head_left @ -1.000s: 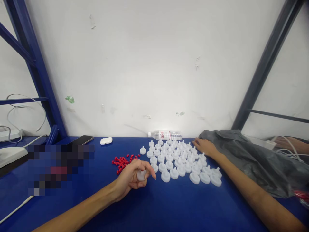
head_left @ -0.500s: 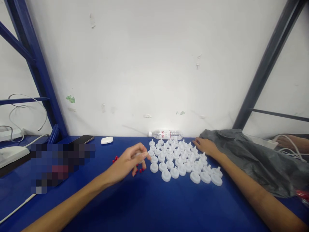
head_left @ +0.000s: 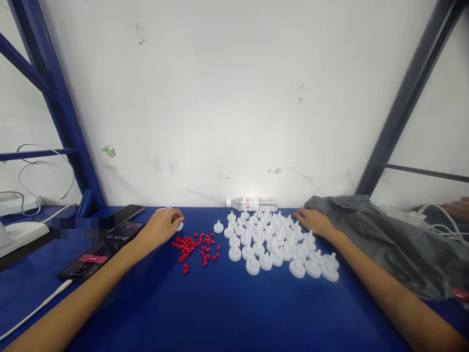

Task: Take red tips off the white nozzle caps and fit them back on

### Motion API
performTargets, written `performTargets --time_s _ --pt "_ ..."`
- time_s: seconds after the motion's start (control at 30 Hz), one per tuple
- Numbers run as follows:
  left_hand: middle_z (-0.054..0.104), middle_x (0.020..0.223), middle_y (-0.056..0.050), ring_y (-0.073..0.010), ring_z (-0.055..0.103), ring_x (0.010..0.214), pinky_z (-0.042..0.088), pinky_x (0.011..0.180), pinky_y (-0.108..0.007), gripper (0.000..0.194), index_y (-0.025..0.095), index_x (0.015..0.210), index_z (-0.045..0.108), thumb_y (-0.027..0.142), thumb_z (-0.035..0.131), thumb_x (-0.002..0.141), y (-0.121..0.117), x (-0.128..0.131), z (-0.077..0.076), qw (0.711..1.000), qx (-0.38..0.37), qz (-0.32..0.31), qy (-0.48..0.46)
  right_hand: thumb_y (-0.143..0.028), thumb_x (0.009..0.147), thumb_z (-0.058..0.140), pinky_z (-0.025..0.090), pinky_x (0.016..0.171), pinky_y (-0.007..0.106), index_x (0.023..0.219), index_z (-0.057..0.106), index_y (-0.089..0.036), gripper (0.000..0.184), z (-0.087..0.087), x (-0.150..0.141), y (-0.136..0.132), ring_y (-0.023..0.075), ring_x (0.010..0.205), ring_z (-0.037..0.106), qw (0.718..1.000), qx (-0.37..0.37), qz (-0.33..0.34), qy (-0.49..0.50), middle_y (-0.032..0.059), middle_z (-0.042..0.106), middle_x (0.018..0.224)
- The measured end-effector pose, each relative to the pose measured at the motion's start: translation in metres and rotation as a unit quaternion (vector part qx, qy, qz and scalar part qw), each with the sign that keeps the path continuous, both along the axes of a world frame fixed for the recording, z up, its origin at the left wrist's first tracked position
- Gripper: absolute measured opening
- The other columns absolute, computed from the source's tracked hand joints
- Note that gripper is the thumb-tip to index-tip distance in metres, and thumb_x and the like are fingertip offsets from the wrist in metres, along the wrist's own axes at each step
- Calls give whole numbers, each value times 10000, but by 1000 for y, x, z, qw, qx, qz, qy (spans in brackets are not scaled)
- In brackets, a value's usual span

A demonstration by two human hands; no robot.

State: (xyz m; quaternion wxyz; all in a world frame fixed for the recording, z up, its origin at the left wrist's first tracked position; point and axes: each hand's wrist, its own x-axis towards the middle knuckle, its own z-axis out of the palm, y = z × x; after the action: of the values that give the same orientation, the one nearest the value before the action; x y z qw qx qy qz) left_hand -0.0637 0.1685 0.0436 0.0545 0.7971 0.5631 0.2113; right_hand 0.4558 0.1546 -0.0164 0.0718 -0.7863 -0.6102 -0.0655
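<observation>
Many white caps (head_left: pixel 252 267) broad-side down, likely for stability | left hand (head_left: pixel 164 228) pinches another cap (head_left: pixel 179 227) | right hand (head_left: pixel 315 223) beside them, grip unclear

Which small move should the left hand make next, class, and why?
Probably the left hand should set down and release the white piece: its fingers hold it low, near the surface of the blue table, apart from the red pieces.

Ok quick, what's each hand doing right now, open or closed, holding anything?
Left hand: closed on a white piece, mostly hidden.
Right hand: open, resting beside the white caps, nothing seen in it.
</observation>
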Motion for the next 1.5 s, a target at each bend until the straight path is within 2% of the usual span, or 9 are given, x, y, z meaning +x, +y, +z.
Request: performTargets --time_s 0.27,0.33,0.4,0.5,0.67,0.97,1.17,1.33,1.5 --pt "730 859 -78 -248 608 792 326 704 -296 227 175 999 664 359 552 927 -8 -6 13 997 -36 59 28 -483 1067 353 460 789 368 1103 674 -218 417 60 -36 -27 302 949 695 990 137 12 -3 116 763 1019" --pt "723 812 -65 -236 605 750 321 679 -290 187 181 866 669 358 609 882 -12 -9 21 995 -72 54 35 -490 1081 331 464 894 363 1126 666 -238 421 74 -63 -38 278 1070 662 981 182 69 -2 99 750 1115" --pt "707 703 -26 -220 617 669 331 635 -277 165 191 800 670 354 673 827 -16 -13 27 990 -131 34 35 -493 1072 402 465 953 410 1104 689 -229 392 79 -97 -51 285 1084 645 946 239 218 30 95 749 1105" --pt "675 591 28 -203 637 555 355 576 -262 177 198 817 682 357 737 765 -22 -15 32 979 -205 3 23 -507 1061 466 446 1022 500 1158 707 -256 361 71 -148 -69 297 1133 622 907 203 367 36 70 748 1110" --pt "682 616 30 -165 629 473 389 552 -249 138 189 720 666 305 741 725 -23 -15 27 968 -250 -16 -3 -443 1047 540 393 1103 546 1283 678 -258 330 47 -193 -86 291 1161 605 873 139 467 7 85 728 1142" --pt "682 603 24 -186 660 461 419 529 -257 28 191 664 641 218 638 661 -14 -17 23 971 -238 -23 21 -365 1066 522 374 1121 490 1085 737 -250 244 47 -207 -98 234 1114 623 873 96 472 70 38 737 1020" --pt "690 693 -9 -198 639 601 393 604 -293 97 205 753 613 273 554 790 -22 -4 27 997 -74 -14 9 -468 1020 594 362 1136 528 1061 738 -250 264 46 -216 -106 265 1076 640 876 108 462 82 38 735 985" --pt "705 772 -3 -178 605 683 428 655 -288 191 210 907 681 344 548 878 -38 20 26 996 -9 -87 -36 -304 1005 640 344 1175 530 1009 701 -243 86 40 -220 -105 245 1069 667 870 121 474 66 19 738 1007" --pt "728 790 -3 -143 554 592 424 572 -272 299 217 986 749 460 586 925 -60 47 13 972 -49 -158 -166 -223 1049 509 545 950 399 1186 603 -213 167 40 -219 -108 217 999 712 869 143 461 112 58 740 1138"
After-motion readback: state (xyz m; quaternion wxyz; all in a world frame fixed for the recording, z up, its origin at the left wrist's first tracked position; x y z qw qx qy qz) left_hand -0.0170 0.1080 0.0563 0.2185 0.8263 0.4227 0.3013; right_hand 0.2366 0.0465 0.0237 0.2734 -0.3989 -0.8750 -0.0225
